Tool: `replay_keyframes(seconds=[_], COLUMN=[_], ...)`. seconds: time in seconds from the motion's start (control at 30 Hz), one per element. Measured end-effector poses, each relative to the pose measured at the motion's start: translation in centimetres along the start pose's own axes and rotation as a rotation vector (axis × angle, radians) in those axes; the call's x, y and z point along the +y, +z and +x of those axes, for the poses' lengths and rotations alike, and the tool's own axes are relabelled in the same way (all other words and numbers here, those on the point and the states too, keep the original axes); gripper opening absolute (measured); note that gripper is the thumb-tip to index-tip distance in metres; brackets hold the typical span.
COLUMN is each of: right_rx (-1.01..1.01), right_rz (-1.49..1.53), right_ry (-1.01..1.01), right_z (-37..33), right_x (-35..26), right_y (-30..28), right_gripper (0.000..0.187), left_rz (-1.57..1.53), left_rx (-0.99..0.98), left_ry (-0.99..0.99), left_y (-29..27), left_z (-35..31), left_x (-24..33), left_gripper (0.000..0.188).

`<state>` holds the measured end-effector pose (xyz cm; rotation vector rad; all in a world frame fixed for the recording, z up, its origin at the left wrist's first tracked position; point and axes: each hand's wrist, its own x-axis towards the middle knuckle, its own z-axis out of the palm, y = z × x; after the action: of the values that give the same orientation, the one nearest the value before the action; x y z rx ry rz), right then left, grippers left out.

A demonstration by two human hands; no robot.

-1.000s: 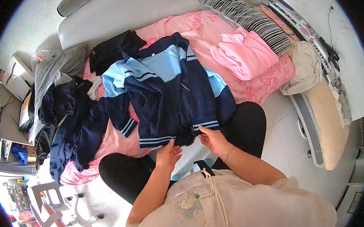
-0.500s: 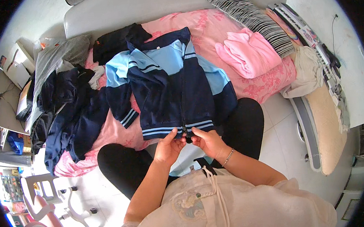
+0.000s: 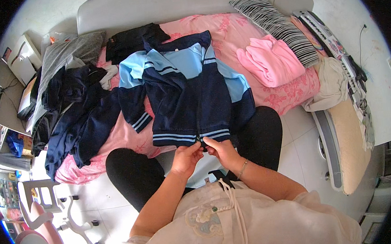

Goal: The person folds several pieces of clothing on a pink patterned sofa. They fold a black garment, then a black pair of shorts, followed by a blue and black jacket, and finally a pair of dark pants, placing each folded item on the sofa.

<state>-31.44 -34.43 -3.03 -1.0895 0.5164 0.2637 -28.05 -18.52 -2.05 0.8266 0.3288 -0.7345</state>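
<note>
A navy and light-blue zip-up jacket (image 3: 189,99) with striped cuffs and hem lies spread over the bed's edge, its collar pointing away from me. At the middle of its hem, my left hand (image 3: 188,158) pinches the lower end of the front zipper (image 3: 199,140). My right hand (image 3: 222,152) grips the hem just beside it, thumb on top, the two hands nearly touching. Fingertips cover the zipper's end, so how its halves sit together is hidden. The jacket's left-lying sleeve (image 3: 134,92) is bent down toward me.
A pink floral sheet (image 3: 288,90) covers the bed. Folded pink clothing (image 3: 270,60) and a striped pillow (image 3: 275,28) lie to the right. Dark clothes (image 3: 84,116) are heaped at left, with a folded black garment (image 3: 135,42) behind. A white chair (image 3: 42,200) stands at lower left.
Both hands stay at the hem's centre; my left fingers have moved in closer to the right hand. The jacket's front edges lie closer and flatter, and the view has shifted slightly.
</note>
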Motion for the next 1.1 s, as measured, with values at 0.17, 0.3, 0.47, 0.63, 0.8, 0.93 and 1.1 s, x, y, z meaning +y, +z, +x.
replay_keyframes(seconds=[0.17,0.3,0.47,0.63,0.8,0.93,1.1], right_rx=[-0.069,0.03,0.004,-0.021,-0.072,-0.14,-0.142], right_rz=[0.122,-0.093,-0.069,-0.225,-0.282,-0.503,-0.259], right_ry=[0.144,0.065,-0.091,-0.237,-0.02,-0.058,-0.248], right_z=[1.0,1.2,0.4,0.5,0.8,-0.6,-0.4], right_x=[0.0,0.5,0.1,1.2,0.4,-2.0,-0.5], right_y=[0.0,-0.1,0.2,-1.0,-1.9,-1.0,-0.5], right_gripper=[0.03,0.034,0.034,0.035,0.027,0.027,0.028], left_rz=[0.122,0.258,0.436,0.364,0.293,0.294,0.366], left_rx=[0.055,0.135,0.093,0.005,0.024,0.039,-0.038], left_ry=[0.046,0.056,0.043,0.025,0.055,0.085,0.071], left_y=[0.4,1.2,2.2,1.8,1.6,1.3,0.8], left_z=[-0.1,-0.8,-1.6,-1.4,-1.3,-1.7,-1.6], left_x=[-0.5,-0.2,-0.2,-1.3,-1.8,-1.7,-2.0], left_gripper=[0.014,0.013,0.011,0.01,0.008,0.007,0.008])
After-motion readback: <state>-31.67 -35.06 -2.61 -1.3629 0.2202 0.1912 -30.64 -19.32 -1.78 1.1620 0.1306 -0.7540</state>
